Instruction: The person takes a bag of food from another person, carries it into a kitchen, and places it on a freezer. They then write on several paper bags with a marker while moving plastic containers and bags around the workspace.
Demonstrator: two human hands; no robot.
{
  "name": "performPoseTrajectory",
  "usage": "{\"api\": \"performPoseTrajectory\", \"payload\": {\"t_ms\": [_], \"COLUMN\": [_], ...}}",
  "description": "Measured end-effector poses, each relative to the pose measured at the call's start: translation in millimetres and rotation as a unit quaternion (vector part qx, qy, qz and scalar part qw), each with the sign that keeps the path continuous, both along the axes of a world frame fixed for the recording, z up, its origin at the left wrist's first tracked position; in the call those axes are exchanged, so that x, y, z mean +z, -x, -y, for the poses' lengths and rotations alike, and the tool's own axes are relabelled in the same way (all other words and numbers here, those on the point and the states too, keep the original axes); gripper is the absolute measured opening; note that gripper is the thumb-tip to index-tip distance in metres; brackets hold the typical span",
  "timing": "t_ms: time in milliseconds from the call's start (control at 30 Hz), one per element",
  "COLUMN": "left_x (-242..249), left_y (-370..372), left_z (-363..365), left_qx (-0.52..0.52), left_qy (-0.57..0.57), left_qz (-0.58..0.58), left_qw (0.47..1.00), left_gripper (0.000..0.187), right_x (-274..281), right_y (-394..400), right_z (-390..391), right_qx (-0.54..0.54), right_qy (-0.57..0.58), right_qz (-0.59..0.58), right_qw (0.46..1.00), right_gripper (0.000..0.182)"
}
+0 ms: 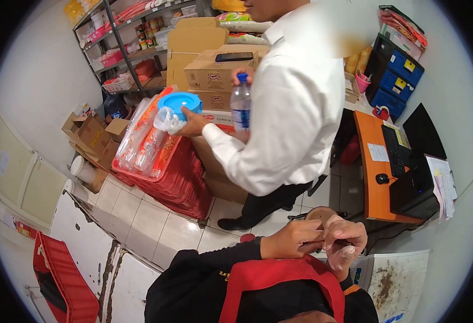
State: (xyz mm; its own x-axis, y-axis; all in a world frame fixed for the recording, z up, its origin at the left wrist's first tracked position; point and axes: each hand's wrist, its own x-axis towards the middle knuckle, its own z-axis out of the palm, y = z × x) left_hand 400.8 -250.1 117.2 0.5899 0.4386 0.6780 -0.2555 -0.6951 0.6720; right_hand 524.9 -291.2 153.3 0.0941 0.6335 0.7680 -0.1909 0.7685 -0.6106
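Note:
My left hand (294, 238) is closed, its fingertips meeting my right hand in front of my chest. A thin clear plastic glove (346, 253) seems to cover my right hand (345, 237), shining over the palm and fingers. The right fingers are curled toward the left fingertips; whatever lies between them is too small to make out. Below both hands hangs the red apron (247, 277) over my black top. Just behind them is a round brownish surface (319, 214), partly hidden by the fingers.
A person in a white shirt (295, 118) stands ahead, holding a blue-lidded container (180, 101) and a water bottle (240, 105). Red stacked crates (180, 177) with plastic packs and cardboard boxes (209, 70) stand beyond. An orange desk (368, 161) is on the right, a white chest (80, 237) at lower left.

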Motion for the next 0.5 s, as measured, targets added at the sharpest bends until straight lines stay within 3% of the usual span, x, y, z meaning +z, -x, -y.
{"api": "performPoseTrajectory", "payload": {"t_ms": [500], "left_x": [-5.3], "left_y": [-1.4], "left_z": [1.9], "left_qx": [0.016], "left_qy": [-0.005], "left_qz": [0.019], "left_qw": [1.0], "left_gripper": [0.015], "right_x": [0.4], "right_y": [3.1], "right_z": [-0.4], "right_qx": [0.012], "right_qy": [-0.004], "right_qz": [-0.028], "right_qw": [1.0], "right_gripper": [0.036]}}
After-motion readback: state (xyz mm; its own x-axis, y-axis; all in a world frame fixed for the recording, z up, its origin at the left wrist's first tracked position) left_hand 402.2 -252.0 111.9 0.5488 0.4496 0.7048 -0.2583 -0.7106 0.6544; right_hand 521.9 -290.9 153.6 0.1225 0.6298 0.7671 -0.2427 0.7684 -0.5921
